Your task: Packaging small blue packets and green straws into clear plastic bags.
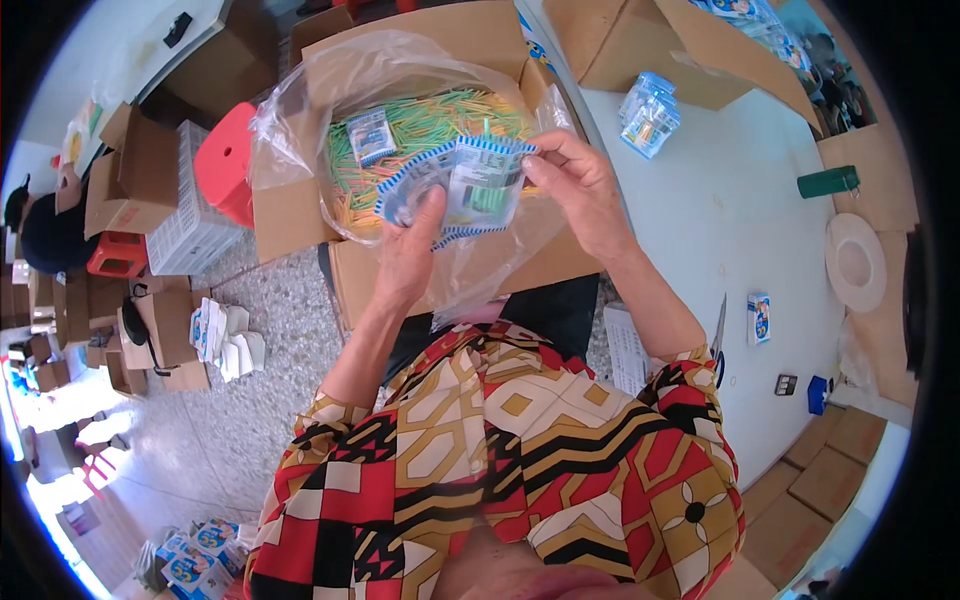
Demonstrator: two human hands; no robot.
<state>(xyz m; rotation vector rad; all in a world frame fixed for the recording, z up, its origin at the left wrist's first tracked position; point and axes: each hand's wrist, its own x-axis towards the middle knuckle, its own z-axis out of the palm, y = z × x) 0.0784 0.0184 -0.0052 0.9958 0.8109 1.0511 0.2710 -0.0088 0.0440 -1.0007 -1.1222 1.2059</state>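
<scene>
A clear plastic pouch (482,185) with blue-and-white striped edges is held up between my two hands. A few pale green sticks show through its window. My left hand (412,245) grips its lower left part, thumb across the front. At the upper right corner, my right hand (585,195) pinches the pouch edge between thumb and fingers. Below it stands a cardboard box (430,28) lined with a clear plastic bag (290,125). Thin yellow, green and pink sticks (465,103) fill the box. A small blue-and-white packet (371,137) lies on the sticks.
On the white table (690,220) at right are several packets (650,120), scissors (719,340), another packet (759,318), a green cylinder (828,181) and a tape roll (855,262). A red stool (226,165) and a white crate (190,215) stand left. Another person (55,230) is at far left.
</scene>
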